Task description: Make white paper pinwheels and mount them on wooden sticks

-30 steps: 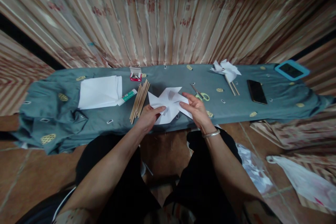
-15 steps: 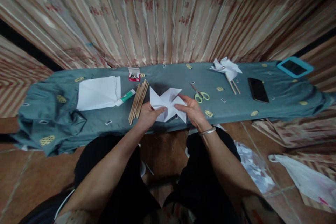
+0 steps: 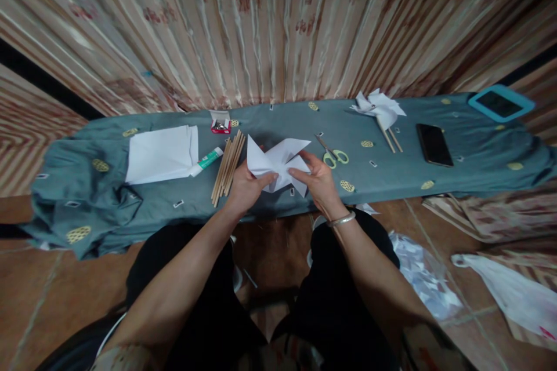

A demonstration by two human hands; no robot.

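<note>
On your cloth-covered table [image 3: 478, 171]: paper stack [image 3: 161, 153], glue stick [image 3: 208, 160], wooden sticks [image 3: 228, 167], scissors [image 3: 333, 154], finished pinwheel [image 3: 379, 108], phone [image 3: 434, 144], tablet [image 3: 500, 103].

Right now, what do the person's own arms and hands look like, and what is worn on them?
Both forearms are bare. The right hand has a plain silver bangle at the wrist. The left hand wears nothing visible. Patterned fabric, perhaps sleeves, shows near the upper arms at the bottom edge.
</note>
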